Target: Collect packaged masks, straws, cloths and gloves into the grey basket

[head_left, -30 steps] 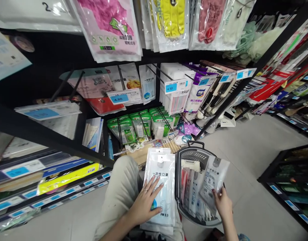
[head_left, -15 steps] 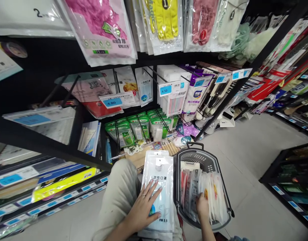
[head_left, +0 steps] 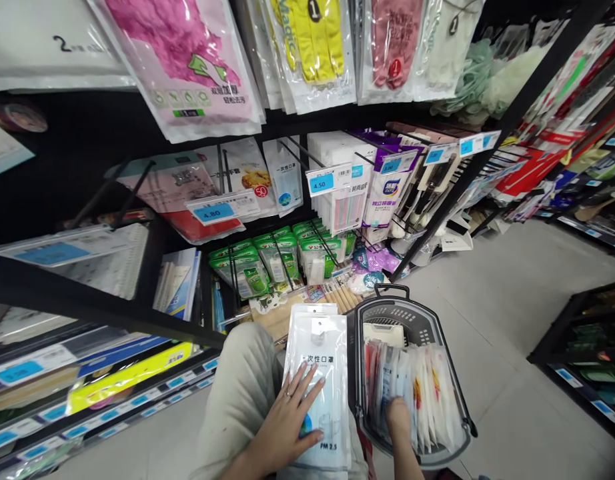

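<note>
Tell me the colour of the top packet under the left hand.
The top packet is mostly white and pale blue; the head view shows it best.

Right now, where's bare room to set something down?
Bare floor shows right of the basket, toward the black rack, and left, between your leg and the lower shelves. Crowded: inside the basket, packets around your right hand; under your left hand, mask packs.

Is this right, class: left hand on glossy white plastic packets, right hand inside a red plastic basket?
Not red: the head view shows the right hand inside a dark grey plastic basket; the left hand lies on glossy white plastic packets.
</note>
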Demonstrator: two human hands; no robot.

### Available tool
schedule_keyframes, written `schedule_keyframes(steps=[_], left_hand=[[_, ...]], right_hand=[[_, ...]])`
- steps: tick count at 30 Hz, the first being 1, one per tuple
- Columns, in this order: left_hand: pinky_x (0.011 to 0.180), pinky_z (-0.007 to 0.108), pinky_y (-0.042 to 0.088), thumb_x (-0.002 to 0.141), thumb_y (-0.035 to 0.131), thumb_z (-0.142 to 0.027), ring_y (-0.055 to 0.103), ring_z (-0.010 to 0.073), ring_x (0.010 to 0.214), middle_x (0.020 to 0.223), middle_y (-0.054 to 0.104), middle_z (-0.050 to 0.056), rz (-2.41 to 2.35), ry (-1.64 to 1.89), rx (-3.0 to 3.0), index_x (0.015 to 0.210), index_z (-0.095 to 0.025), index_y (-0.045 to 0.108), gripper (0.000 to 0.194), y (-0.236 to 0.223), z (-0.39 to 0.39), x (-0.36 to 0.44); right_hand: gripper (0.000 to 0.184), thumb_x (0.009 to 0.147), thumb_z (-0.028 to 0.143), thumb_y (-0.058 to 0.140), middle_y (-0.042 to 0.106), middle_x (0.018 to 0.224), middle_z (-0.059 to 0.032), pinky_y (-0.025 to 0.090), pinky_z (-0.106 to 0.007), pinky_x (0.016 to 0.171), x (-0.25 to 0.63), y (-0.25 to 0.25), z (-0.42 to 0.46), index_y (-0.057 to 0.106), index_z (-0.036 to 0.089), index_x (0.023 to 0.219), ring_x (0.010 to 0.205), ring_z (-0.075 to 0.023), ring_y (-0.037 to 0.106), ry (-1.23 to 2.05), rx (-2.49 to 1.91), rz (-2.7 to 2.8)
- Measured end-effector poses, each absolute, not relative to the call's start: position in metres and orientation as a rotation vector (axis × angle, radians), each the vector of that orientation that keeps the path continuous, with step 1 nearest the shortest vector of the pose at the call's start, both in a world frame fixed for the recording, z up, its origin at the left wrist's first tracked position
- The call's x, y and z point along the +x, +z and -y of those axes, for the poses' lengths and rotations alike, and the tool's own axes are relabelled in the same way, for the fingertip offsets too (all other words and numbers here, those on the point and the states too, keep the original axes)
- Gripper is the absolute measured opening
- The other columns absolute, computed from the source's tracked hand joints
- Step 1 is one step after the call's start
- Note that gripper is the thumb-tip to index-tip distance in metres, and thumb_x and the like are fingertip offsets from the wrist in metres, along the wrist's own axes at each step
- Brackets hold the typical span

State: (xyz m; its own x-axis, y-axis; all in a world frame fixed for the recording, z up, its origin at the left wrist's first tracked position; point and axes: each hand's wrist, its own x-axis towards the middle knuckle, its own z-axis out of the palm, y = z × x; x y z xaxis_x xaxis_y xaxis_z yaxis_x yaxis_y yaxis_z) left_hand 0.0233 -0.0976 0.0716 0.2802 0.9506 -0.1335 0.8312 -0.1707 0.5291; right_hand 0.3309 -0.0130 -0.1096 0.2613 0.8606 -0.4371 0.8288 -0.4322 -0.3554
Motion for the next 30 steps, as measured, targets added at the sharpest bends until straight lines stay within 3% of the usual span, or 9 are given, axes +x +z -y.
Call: schedule_keyframes(steps=[4,8,10,15,18,22,27,30], left_hand=[[0.108,0.061,0.021,0.084,0.054,-0.049,0.010,0.0370,0.141,0.156,0.014,0.009,-1.580,0.302,2.022,0.147,-0.031,0.011,0.079,0.075,0.096,0.023],[0.108,0.062,0.020,0.081,0.057,-0.050,0.008,0.0373,0.141,0.156,0.013,0.009,-1.569,0.290,1.996,0.147,-0.030,0.014,0.081,0.077,0.095,0.024],[0.108,0.064,0.019,0.080,0.060,-0.047,0.007,0.0375,0.141,0.156,0.013,0.009,-1.578,0.281,1.975,0.146,-0.030,0.015,0.082,0.077,0.094,0.026],[0.108,0.066,0.014,0.073,0.069,-0.037,0.005,0.0372,0.142,0.156,0.012,0.008,-1.555,0.361,1.893,0.145,-0.030,0.020,0.088,0.086,0.091,0.031],[0.111,0.063,0.012,0.075,0.065,-0.026,0.006,0.0335,0.142,0.156,0.016,0.006,-1.516,0.482,1.820,0.141,-0.029,0.031,0.075,0.093,0.089,0.029],[0.113,0.059,0.013,0.082,0.052,-0.018,0.018,0.0285,0.141,0.149,0.034,0.008,-1.475,0.731,1.681,0.131,-0.025,0.047,0.050,0.093,0.087,0.024],[0.112,0.055,0.023,0.082,0.053,-0.018,0.042,0.0266,0.130,0.122,0.062,0.009,-1.431,0.978,1.487,0.108,-0.021,0.061,0.028,0.085,0.085,0.022],[0.108,0.049,0.034,0.081,0.050,-0.016,0.047,0.0247,0.125,0.116,0.063,0.009,-1.488,1.047,1.431,0.099,-0.021,0.061,0.021,0.082,0.088,0.024]], right_hand=[[0.027,0.083,0.032,0.038,0.061,0.059,-0.0134,0.047,-0.047,0.066,0.321,-0.075,0.004,0.057,0.018,0.071,0.065,-0.0336,0.065,0.955,-2.489,1.577],[0.034,0.084,0.051,0.038,0.062,0.065,-0.0022,0.047,-0.032,0.065,0.287,-0.016,0.005,0.054,0.023,0.074,0.066,-0.0212,0.062,1.224,-2.078,1.607],[0.039,0.081,0.058,0.042,0.056,0.062,0.0008,0.045,-0.030,0.059,0.263,0.018,0.010,0.055,0.021,0.079,0.060,-0.0185,0.056,1.495,-1.621,1.481],[0.032,0.070,0.047,0.067,0.044,0.055,0.0073,0.034,-0.024,0.055,0.221,0.067,0.020,0.051,0.020,0.075,0.054,-0.0120,0.042,1.608,-1.419,1.481],[0.033,0.072,0.048,0.065,0.036,0.053,0.0084,0.029,-0.024,0.053,0.218,0.068,0.020,0.047,0.020,0.067,0.052,-0.0105,0.035,1.622,-1.418,1.471],[0.037,0.073,0.051,0.062,0.036,0.055,0.0069,0.028,-0.024,0.054,0.222,0.067,0.019,0.046,0.020,0.063,0.054,-0.0106,0.033,1.661,-1.380,1.456],[0.041,0.070,0.057,0.062,0.039,0.058,0.0051,0.032,-0.024,0.055,0.227,0.065,0.018,0.046,0.021,0.061,0.056,-0.0118,0.035,1.638,-1.374,1.244],[0.041,0.069,0.059,0.061,0.041,0.059,0.0044,0.034,-0.025,0.055,0.228,0.058,0.017,0.047,0.021,0.061,0.057,-0.0129,0.038,1.573,-1.400,1.161]])
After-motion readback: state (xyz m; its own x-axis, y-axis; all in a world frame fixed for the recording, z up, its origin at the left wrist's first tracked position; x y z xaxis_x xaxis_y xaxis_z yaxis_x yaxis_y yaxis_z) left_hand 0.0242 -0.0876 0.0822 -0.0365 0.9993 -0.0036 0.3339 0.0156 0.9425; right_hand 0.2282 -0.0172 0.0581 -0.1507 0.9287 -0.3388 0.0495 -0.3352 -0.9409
